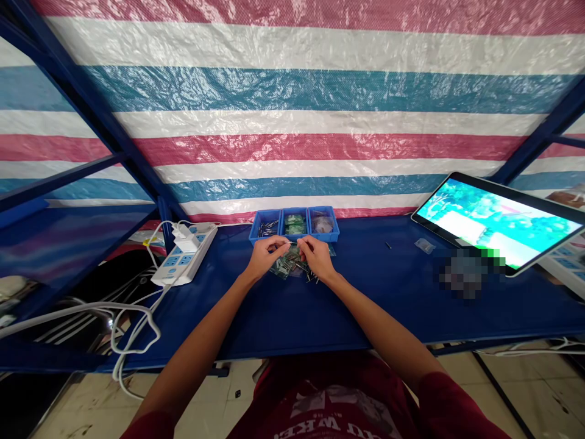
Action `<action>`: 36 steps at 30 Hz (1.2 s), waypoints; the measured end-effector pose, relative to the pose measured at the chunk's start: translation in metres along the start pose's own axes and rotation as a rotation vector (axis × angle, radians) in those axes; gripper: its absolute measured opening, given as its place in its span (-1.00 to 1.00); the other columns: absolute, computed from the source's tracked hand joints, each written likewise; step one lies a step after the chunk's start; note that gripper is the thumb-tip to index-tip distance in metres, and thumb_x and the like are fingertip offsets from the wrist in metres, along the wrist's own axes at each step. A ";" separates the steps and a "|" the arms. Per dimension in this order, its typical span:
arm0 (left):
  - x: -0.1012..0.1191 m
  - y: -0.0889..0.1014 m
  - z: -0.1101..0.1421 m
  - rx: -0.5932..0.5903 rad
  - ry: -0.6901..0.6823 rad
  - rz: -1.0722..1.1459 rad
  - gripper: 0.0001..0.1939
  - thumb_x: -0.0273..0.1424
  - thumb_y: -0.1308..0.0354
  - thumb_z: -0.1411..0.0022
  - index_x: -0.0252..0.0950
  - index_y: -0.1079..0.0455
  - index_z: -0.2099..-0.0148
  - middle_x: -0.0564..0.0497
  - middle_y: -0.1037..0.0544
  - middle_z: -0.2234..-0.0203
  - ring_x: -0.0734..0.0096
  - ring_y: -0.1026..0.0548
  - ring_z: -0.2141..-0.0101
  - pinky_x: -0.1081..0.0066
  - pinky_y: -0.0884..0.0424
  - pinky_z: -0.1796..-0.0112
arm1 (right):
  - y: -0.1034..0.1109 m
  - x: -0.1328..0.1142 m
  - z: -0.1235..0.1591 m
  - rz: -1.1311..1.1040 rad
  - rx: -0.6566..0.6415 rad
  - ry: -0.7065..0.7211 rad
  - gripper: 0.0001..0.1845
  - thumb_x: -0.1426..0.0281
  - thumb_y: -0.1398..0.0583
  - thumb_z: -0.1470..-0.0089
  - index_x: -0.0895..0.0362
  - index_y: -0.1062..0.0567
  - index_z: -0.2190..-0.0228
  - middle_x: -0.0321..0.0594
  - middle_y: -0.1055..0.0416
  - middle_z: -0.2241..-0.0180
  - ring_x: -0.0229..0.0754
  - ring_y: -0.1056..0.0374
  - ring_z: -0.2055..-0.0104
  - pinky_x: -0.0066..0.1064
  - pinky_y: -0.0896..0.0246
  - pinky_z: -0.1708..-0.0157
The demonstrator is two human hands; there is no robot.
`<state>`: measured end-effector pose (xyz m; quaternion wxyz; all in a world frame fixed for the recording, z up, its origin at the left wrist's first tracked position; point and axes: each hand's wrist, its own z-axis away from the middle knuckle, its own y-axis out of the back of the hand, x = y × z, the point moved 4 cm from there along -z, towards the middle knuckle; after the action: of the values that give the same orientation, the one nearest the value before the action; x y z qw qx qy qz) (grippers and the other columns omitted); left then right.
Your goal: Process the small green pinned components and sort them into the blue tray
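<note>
Head view: left hand [265,256] and right hand [317,255], grips pinched closed, share one slim, straight piece [294,242].

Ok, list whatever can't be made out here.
All in the head view:
Thin piece: too small to identify; ends covered by the left hand and right hand.
Loose pile: partly hidden behind both hands.
Patch near the screen: blurred by pixelation.
Shirt print: cut off by the bottom edge.

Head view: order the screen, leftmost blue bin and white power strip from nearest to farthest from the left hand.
1. Leftmost blue bin, just beyond the left hand.
2. White power strip, on the hand's left.
3. Screen, far right.
</note>
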<state>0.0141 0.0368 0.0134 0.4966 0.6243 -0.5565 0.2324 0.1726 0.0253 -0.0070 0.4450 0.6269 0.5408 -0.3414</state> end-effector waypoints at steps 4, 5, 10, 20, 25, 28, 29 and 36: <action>0.003 0.000 -0.001 -0.044 -0.006 -0.028 -0.67 -0.13 -0.18 -0.17 -0.32 -0.47 0.41 0.02 -0.48 0.58 0.47 -0.40 0.57 0.51 -0.33 0.54 | 0.000 0.001 0.000 0.004 -0.004 -0.004 -0.58 0.06 -0.05 -0.17 0.07 -0.38 0.55 -0.33 -0.31 0.63 -0.23 -0.29 0.60 -0.41 -0.23 0.50; 0.003 0.000 -0.001 -0.048 -0.002 -0.027 -0.65 -0.12 -0.16 -0.18 -0.32 -0.45 0.45 0.03 -0.47 0.60 0.48 -0.39 0.58 0.50 -0.33 0.54 | 0.000 0.001 0.000 -0.001 -0.005 -0.001 -0.60 0.07 -0.05 -0.17 0.08 -0.41 0.52 -0.32 -0.33 0.62 -0.23 -0.30 0.59 -0.41 -0.24 0.49; 0.000 0.003 -0.002 0.019 0.043 0.040 -0.59 -0.10 -0.14 -0.20 -0.31 -0.42 0.53 0.05 -0.41 0.68 0.50 -0.35 0.64 0.50 -0.31 0.55 | 0.001 -0.001 0.001 -0.048 -0.011 0.026 -0.74 0.15 -0.15 -0.10 0.07 -0.48 0.30 -0.27 -0.45 0.44 -0.23 -0.34 0.56 -0.40 -0.28 0.50; -0.010 0.004 -0.003 0.109 0.091 0.183 -0.70 -0.18 -0.35 0.02 -0.35 -0.56 0.36 -0.03 -0.55 0.56 0.46 -0.42 0.60 0.48 -0.34 0.60 | 0.001 0.001 0.001 -0.106 0.007 -0.010 -0.66 0.07 -0.09 -0.13 0.07 -0.40 0.43 -0.34 -0.33 0.57 -0.25 -0.31 0.58 -0.41 -0.25 0.50; -0.009 0.000 -0.003 0.144 0.085 0.222 -0.74 -0.22 -0.35 0.01 -0.33 -0.57 0.36 -0.04 -0.58 0.50 0.50 -0.39 0.62 0.45 -0.36 0.58 | -0.004 0.001 0.001 -0.140 -0.060 -0.028 -0.65 0.07 -0.08 -0.13 0.07 -0.35 0.49 -0.37 -0.29 0.61 -0.26 -0.28 0.61 -0.44 -0.21 0.54; -0.008 -0.002 -0.002 0.162 0.055 0.227 -0.74 -0.21 -0.33 -0.03 -0.34 -0.55 0.38 -0.10 -0.61 0.34 0.46 -0.44 0.56 0.44 -0.36 0.57 | -0.007 0.002 0.002 -0.097 -0.092 -0.028 -0.66 0.10 -0.09 -0.13 0.07 -0.36 0.50 -0.38 -0.28 0.63 -0.27 -0.28 0.61 -0.45 -0.19 0.55; -0.007 -0.002 -0.002 0.159 0.050 0.227 -0.73 -0.20 -0.31 -0.05 -0.34 -0.54 0.37 -0.11 -0.60 0.32 0.42 -0.47 0.52 0.44 -0.37 0.57 | -0.008 0.003 0.002 -0.078 -0.104 -0.032 -0.66 0.11 -0.08 -0.14 0.08 -0.37 0.50 -0.38 -0.29 0.63 -0.27 -0.28 0.62 -0.45 -0.18 0.54; -0.002 0.000 -0.001 0.021 -0.043 -0.033 -0.70 -0.19 -0.13 -0.25 -0.31 -0.51 0.18 -0.07 -0.59 0.39 0.35 -0.51 0.42 0.43 -0.39 0.41 | 0.001 0.007 -0.001 0.004 0.037 -0.037 -0.71 0.20 -0.06 -0.16 0.09 -0.48 0.40 -0.34 -0.35 0.59 -0.25 -0.30 0.61 -0.43 -0.21 0.51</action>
<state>0.0140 0.0382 0.0119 0.4817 0.6435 -0.5540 0.2167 0.1744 0.0284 -0.0125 0.4440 0.6297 0.5246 -0.3621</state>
